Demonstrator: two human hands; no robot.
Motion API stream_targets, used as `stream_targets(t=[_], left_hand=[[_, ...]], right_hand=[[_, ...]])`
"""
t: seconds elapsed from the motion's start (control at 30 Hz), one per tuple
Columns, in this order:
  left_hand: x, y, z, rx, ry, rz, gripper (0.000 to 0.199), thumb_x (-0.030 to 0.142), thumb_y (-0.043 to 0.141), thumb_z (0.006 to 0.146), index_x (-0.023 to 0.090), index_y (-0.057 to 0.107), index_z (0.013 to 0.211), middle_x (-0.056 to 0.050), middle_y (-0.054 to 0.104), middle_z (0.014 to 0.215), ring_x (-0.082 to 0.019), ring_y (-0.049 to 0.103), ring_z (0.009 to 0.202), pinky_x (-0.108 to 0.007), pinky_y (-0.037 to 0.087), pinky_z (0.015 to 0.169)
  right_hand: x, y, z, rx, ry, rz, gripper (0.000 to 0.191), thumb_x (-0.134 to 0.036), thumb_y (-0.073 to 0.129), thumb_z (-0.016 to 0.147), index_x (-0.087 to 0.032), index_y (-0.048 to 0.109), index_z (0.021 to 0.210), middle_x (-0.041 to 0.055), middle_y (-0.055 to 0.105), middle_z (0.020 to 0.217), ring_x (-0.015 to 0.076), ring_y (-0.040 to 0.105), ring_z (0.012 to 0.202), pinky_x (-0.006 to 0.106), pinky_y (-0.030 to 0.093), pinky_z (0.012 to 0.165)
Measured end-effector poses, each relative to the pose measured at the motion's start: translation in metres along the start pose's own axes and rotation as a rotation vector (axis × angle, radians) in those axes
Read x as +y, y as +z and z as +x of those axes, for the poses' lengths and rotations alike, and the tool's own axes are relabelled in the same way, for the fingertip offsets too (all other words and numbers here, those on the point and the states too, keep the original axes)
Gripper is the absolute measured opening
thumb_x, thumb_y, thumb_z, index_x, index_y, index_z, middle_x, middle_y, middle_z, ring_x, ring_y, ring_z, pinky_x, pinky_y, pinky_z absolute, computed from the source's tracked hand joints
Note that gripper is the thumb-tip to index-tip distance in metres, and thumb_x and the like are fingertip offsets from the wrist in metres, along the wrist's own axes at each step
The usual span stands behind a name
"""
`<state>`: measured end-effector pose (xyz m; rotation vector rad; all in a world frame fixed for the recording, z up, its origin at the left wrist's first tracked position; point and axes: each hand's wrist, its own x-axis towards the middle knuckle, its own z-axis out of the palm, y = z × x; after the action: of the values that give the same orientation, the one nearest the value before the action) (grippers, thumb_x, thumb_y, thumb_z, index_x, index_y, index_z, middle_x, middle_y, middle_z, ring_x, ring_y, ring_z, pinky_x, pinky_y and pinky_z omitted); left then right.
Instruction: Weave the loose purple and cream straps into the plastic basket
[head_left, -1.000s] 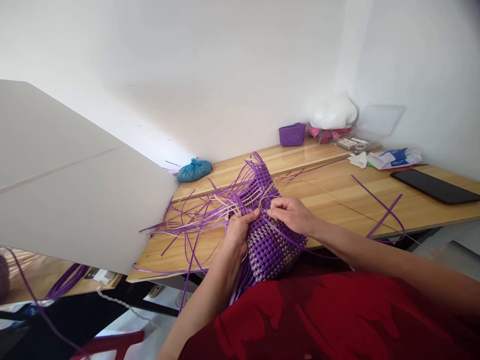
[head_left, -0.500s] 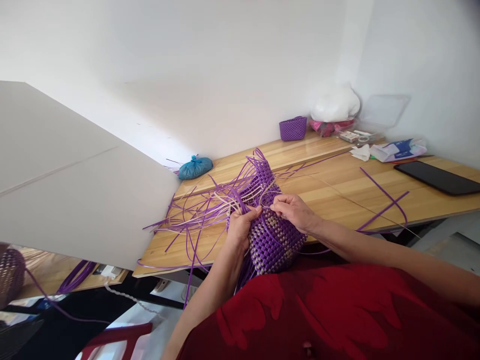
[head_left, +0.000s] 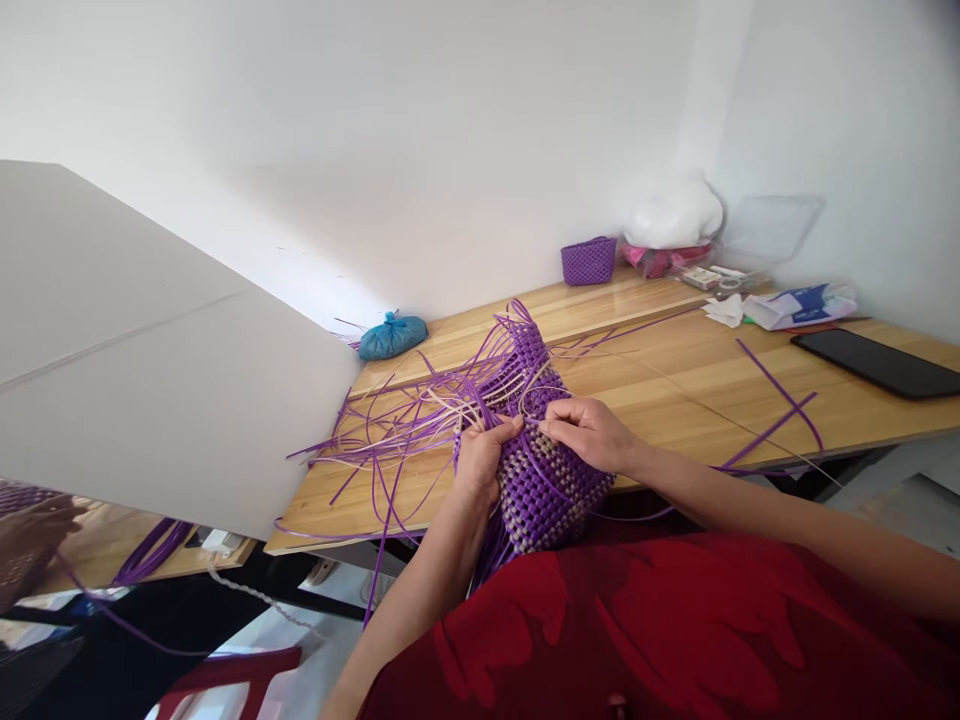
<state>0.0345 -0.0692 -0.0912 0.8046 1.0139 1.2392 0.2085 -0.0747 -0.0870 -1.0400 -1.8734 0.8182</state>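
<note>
A purple and beige woven piece (head_left: 536, 490) rests at the table's front edge, against my red clothing. Its left side is gripped by my left hand (head_left: 482, 455), with the thumb lying on the weave. My right hand (head_left: 581, 430) is closed in a pinch on a thin strand at the weave's upper right, close to my left thumb. A pale strand (head_left: 529, 390) loops just above the fingertips. Many loose purple and beige strands (head_left: 405, 430) spread leftward from the piece over the table.
On the wooden table (head_left: 637, 400) are a blue bag (head_left: 392, 337), a small purple basket (head_left: 589, 262), a white bag (head_left: 675, 215), a packet (head_left: 802, 306) and a black phone (head_left: 881, 363). A grey partition (head_left: 150, 350) stands left; beyond it is another person's hand (head_left: 45, 530).
The strand pinched by my right hand has shifted slightly, and the hand sits a little lower. At the far left, another person's hand has come into view beside a woven piece.
</note>
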Motion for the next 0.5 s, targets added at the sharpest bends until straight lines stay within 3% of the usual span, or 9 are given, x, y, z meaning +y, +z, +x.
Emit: stream_targets(t=[0.07, 0.13, 0.2, 0.27, 0.37, 0.43, 0.5], left_hand=[[0.002, -0.001, -0.001, -0.009, 0.003, 0.008, 0.029, 0.024, 0.087, 0.051, 0.014, 0.065, 0.067, -0.001, 0.064, 0.059, -0.012, 0.057, 0.053, -0.025, 0.044, 0.058], [0.003, -0.001, -0.002, -0.023, 0.023, 0.02, 0.03, 0.027, 0.087, 0.052, 0.014, 0.064, 0.065, -0.001, 0.063, 0.058, -0.011, 0.055, 0.051, -0.025, 0.043, 0.056], [0.003, -0.002, -0.003, -0.03, 0.039, 0.032, 0.031, 0.029, 0.087, 0.053, 0.014, 0.064, 0.066, -0.001, 0.063, 0.058, -0.011, 0.054, 0.05, -0.025, 0.042, 0.055], [0.001, -0.003, -0.003, -0.027, 0.052, 0.037, 0.032, 0.031, 0.087, 0.054, 0.015, 0.064, 0.067, 0.0, 0.063, 0.058, -0.011, 0.055, 0.051, -0.026, 0.042, 0.055], [-0.001, -0.005, -0.003, -0.018, 0.076, 0.061, 0.032, 0.034, 0.087, 0.055, 0.015, 0.064, 0.068, 0.0, 0.062, 0.058, -0.011, 0.054, 0.051, -0.026, 0.041, 0.056], [0.0, -0.005, -0.004, -0.017, 0.09, 0.087, 0.032, 0.034, 0.086, 0.056, 0.015, 0.065, 0.068, 0.0, 0.061, 0.058, -0.011, 0.053, 0.051, -0.025, 0.04, 0.055], [0.001, -0.005, -0.004, -0.013, 0.1, 0.104, 0.032, 0.034, 0.087, 0.055, 0.015, 0.065, 0.068, 0.0, 0.061, 0.058, -0.011, 0.052, 0.051, -0.025, 0.04, 0.054]], right_hand=[[-0.012, -0.008, -0.006, 0.096, -0.051, -0.188, 0.022, -0.032, 0.05, 0.088, -0.019, 0.057, 0.073, -0.0003, 0.054, 0.068, 0.0148, 0.047, 0.066, 0.029, 0.034, 0.065], [-0.027, -0.016, -0.015, 0.259, -0.164, -0.445, 0.022, -0.038, 0.055, 0.088, -0.019, 0.063, 0.095, 0.0063, 0.064, 0.093, 0.0214, 0.054, 0.087, 0.035, 0.037, 0.08], [-0.041, -0.02, -0.027, 0.296, -0.251, -0.614, 0.03, -0.045, 0.064, 0.083, -0.019, 0.063, 0.097, 0.0091, 0.063, 0.103, 0.0265, 0.052, 0.101, 0.04, 0.034, 0.09], [-0.047, -0.016, -0.039, 0.079, -0.224, -0.646, 0.03, -0.049, 0.07, 0.077, -0.02, 0.064, 0.083, 0.006, 0.064, 0.091, 0.0246, 0.054, 0.092, 0.037, 0.036, 0.084], [-0.045, -0.006, -0.053, -0.301, -0.089, -0.547, 0.019, -0.032, 0.068, 0.08, -0.019, 0.06, 0.069, 0.0019, 0.062, 0.076, 0.0167, 0.055, 0.072, 0.029, 0.037, 0.067], [-0.044, -0.004, -0.058, -0.349, -0.017, -0.458, 0.014, -0.022, 0.058, 0.085, -0.019, 0.058, 0.072, 0.0011, 0.062, 0.073, 0.0143, 0.054, 0.066, 0.027, 0.037, 0.062], [-0.049, -0.011, -0.058, -0.235, -0.033, -0.413, 0.012, -0.02, 0.049, 0.091, -0.02, 0.06, 0.084, 0.0015, 0.065, 0.078, 0.0147, 0.057, 0.071, 0.027, 0.04, 0.064]])
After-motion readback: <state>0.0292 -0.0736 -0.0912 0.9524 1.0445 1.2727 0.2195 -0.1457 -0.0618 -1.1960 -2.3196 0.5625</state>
